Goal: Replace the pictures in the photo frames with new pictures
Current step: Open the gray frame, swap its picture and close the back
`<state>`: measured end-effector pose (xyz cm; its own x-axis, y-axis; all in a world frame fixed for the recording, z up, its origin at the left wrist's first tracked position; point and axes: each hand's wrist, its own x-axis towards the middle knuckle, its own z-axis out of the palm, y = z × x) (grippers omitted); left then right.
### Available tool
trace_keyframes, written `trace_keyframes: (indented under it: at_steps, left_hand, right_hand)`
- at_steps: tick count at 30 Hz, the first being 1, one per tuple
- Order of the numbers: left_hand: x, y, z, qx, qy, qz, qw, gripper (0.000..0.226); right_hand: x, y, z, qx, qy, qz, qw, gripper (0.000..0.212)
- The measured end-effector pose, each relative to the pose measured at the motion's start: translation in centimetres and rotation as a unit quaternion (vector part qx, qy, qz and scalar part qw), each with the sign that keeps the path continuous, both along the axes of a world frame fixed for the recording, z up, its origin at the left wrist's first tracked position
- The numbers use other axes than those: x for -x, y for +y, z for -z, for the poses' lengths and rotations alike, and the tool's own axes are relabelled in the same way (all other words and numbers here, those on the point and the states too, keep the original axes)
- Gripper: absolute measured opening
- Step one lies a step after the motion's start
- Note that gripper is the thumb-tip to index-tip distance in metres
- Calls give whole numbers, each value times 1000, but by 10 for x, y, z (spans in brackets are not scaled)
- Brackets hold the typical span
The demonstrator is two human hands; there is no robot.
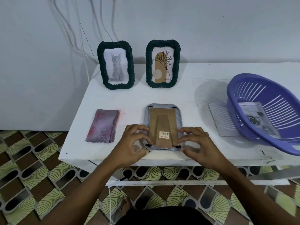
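Observation:
A pale grey rope-wrapped frame (pixel 162 109) lies face down near the table's front edge, its brown cardboard back (pixel 162 124) and barcode sticker up. My left hand (pixel 134 142) touches the frame's lower left corner by a black clip, fingers curled. My right hand (pixel 197 142) rests at the lower right corner, fingertips on the backing's edge. Two dark green woven frames stand at the back: one with a cat picture (pixel 115 65), one with a flower drawing (pixel 162 63). A loose sheet (pixel 217 120) lies beside the basket.
A purple plastic basket (pixel 276 101) sits tilted at the right with printed pictures (pixel 256 119) inside. A folded pink-grey cloth (pixel 103 125) lies at the left. The white table (pixel 129 101) stands against a wall with hanging cables (pixel 81 30). Patterned floor lies below.

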<state>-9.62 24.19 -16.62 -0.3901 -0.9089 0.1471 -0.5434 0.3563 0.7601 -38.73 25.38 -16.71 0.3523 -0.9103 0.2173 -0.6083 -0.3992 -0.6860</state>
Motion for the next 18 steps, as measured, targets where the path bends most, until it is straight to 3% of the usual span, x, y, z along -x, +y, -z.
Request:
trace_keyframes:
  at_steps: [3,6,9,13,18]
  left_hand:
    - [25,-19,-19,7,-79,-30,996,46]
    - [62,-36,-25,25,-213,-53,975,72]
    - [80,-38,-9,78,-305,-71,946,71]
    - [80,-30,-2,151,-301,-101,936,53]
    - [82,-24,-6,142,-291,-140,936,63]
  right_hand:
    - [2,-17,-6,-19,-62,56,996,26]
    - [0,-41,2,11,-9,118,993,22]
    - [-5,-50,14,18,24,137,990,25]
    - [-8,-48,17,41,26,149,988,27]
    - [-10,-49,16,37,27,156,987,30]
